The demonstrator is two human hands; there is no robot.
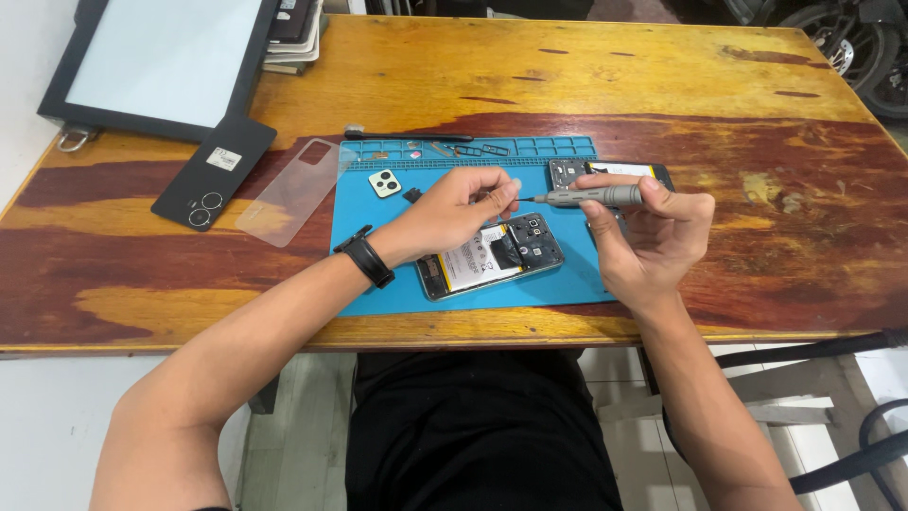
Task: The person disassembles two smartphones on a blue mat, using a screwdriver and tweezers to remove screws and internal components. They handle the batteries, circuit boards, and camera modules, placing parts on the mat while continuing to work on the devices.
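A worn wooden table [605,76] carries a blue mat [567,274], black back cover [214,172], clear case [296,191] and monitor [161,61].

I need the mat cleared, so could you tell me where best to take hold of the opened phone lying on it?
Grip the opened phone by its two long edges, from above. It lies flat and face down on the blue mat, internals exposed, so avoid pressing its middle.
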